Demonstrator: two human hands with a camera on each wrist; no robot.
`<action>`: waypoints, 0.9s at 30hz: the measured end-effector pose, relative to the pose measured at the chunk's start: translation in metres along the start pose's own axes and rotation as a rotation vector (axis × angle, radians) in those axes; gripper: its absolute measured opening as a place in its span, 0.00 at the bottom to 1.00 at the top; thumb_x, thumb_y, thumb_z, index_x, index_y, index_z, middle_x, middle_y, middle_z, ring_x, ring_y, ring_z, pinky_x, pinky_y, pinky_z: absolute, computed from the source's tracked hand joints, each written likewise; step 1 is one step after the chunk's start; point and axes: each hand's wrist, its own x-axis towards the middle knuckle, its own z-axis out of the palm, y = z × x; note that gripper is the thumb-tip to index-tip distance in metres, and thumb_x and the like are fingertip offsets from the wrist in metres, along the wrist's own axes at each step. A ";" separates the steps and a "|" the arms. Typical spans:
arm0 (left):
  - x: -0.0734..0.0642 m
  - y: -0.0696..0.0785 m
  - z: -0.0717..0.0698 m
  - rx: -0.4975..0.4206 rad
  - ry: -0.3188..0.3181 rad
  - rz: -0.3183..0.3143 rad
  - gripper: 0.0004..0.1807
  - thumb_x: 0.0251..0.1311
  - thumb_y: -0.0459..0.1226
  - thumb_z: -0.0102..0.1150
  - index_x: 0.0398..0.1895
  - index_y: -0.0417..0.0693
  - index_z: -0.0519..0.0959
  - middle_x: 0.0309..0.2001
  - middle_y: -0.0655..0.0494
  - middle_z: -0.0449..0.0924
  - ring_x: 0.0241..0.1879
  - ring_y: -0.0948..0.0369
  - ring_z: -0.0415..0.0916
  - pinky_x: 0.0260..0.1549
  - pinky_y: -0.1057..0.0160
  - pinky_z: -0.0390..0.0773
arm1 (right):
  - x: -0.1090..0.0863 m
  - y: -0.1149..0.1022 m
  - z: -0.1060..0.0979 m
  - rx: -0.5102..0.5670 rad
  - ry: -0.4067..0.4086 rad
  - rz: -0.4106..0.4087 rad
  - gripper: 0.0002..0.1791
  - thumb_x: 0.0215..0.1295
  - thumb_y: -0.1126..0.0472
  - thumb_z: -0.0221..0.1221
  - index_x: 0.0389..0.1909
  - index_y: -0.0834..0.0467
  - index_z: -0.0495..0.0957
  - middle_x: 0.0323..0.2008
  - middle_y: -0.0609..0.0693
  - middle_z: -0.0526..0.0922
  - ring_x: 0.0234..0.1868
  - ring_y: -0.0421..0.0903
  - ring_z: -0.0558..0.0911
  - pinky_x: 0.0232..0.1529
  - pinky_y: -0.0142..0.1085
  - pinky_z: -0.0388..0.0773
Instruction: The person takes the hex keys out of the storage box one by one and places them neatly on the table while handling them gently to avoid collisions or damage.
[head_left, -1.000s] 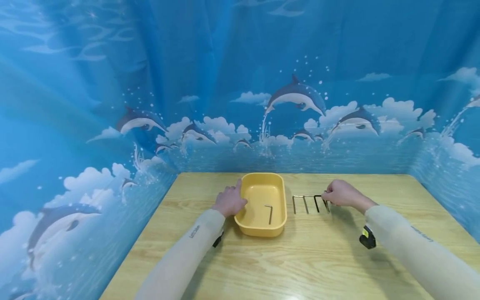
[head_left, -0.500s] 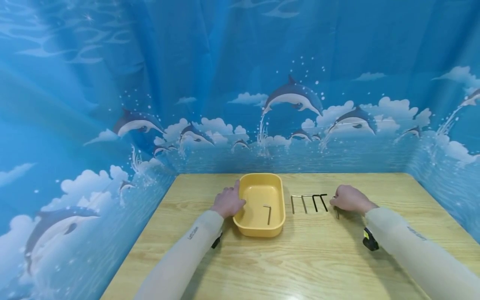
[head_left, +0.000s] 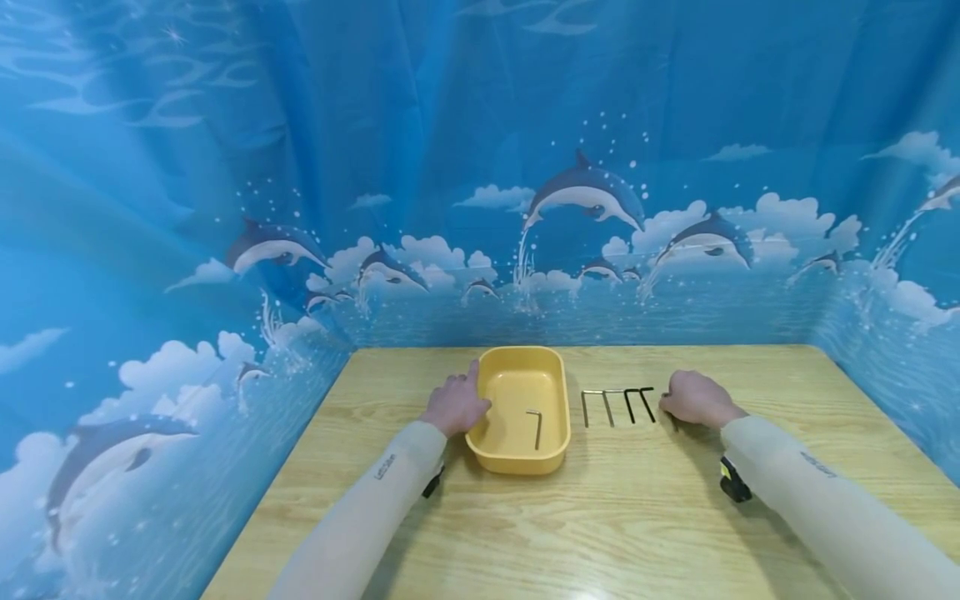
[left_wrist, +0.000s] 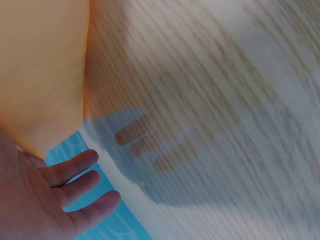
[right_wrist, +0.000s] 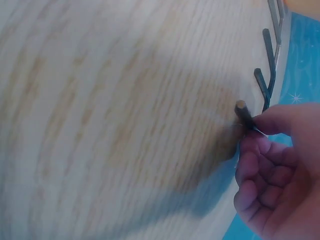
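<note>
My left hand (head_left: 455, 404) holds the left side of a yellow plastic bin (head_left: 521, 465), its thumb over the rim; in the left wrist view, three fingers (left_wrist: 82, 187) stick out straight beside the wall. A silver hex key (head_left: 538, 430) lies inside the bin. Low over the table's right part, my right hand (head_left: 697, 398) pinches a dark hex key (right_wrist: 243, 114) between thumb and index finger, mostly hidden by the hand in the head view. Just left of that hand lie two black hex keys, one beside the other (head_left: 630, 407), then two silver ones (head_left: 608, 410) nearer the bin.
The wooden table (head_left: 585, 533) backs onto a blue curtain (head_left: 465, 167) printed with dolphins, which also hangs along the left and right sides. The bin stands near the table's back edge.
My right hand has moved a little right, away from the black keys, carrying a hex key; over the last half second it barely shifts. The left hand stays at the bin.
</note>
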 end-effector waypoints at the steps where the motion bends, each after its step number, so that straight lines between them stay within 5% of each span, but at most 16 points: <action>1: 0.001 0.000 0.000 0.000 0.000 0.001 0.45 0.69 0.52 0.53 0.82 0.52 0.44 0.71 0.40 0.68 0.70 0.43 0.65 0.66 0.39 0.67 | 0.000 0.000 0.000 0.001 0.005 0.000 0.21 0.68 0.61 0.53 0.11 0.50 0.69 0.10 0.42 0.61 0.13 0.40 0.63 0.19 0.33 0.63; 12: 0.007 0.001 -0.001 0.010 0.014 0.009 0.46 0.68 0.52 0.53 0.82 0.49 0.44 0.70 0.40 0.69 0.69 0.43 0.67 0.65 0.40 0.69 | -0.010 -0.002 -0.009 0.021 -0.059 0.039 0.16 0.64 0.59 0.56 0.17 0.55 0.80 0.12 0.45 0.70 0.15 0.41 0.67 0.20 0.35 0.65; 27: -0.002 0.001 0.000 -0.013 -0.005 -0.001 0.46 0.69 0.51 0.53 0.82 0.51 0.43 0.70 0.39 0.68 0.69 0.42 0.66 0.66 0.40 0.69 | -0.002 -0.002 0.002 0.055 0.005 0.074 0.17 0.65 0.63 0.53 0.15 0.54 0.74 0.12 0.45 0.69 0.14 0.41 0.67 0.19 0.34 0.66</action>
